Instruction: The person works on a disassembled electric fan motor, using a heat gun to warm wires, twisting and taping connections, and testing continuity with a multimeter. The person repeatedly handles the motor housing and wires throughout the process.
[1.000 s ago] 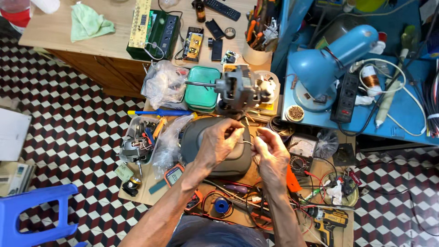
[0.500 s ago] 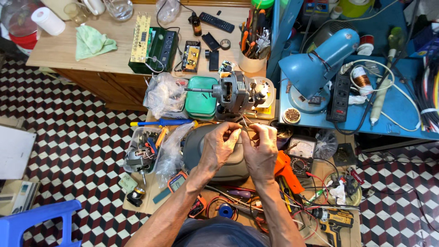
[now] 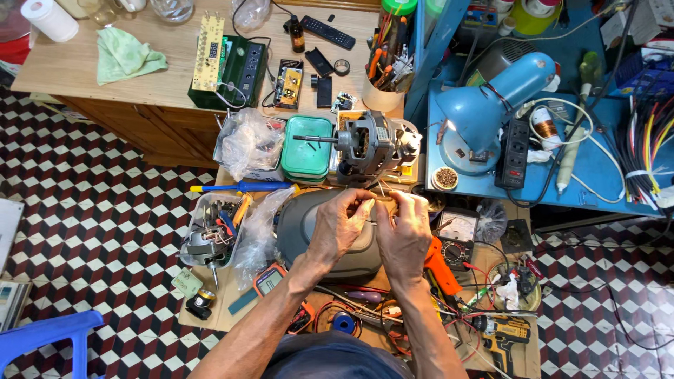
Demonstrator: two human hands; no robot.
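Both your hands are pinched nearly closed on the thin wire leads (image 3: 379,191) from the electric motor (image 3: 365,144), left hand (image 3: 340,228) and right hand (image 3: 404,235) almost touching above the grey domed housing (image 3: 298,231). A hard tug could snap those leads or drag the motor off its perch, I judge. Room is tight: the green box (image 3: 307,147) crowds the motor's left, the multimeter (image 3: 456,235) sits just right, and cables (image 3: 351,309) tangle near you.

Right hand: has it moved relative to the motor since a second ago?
Yes. The right hand has closed in leftward toward the left hand, now meeting it just below the motor, over the grey housing.
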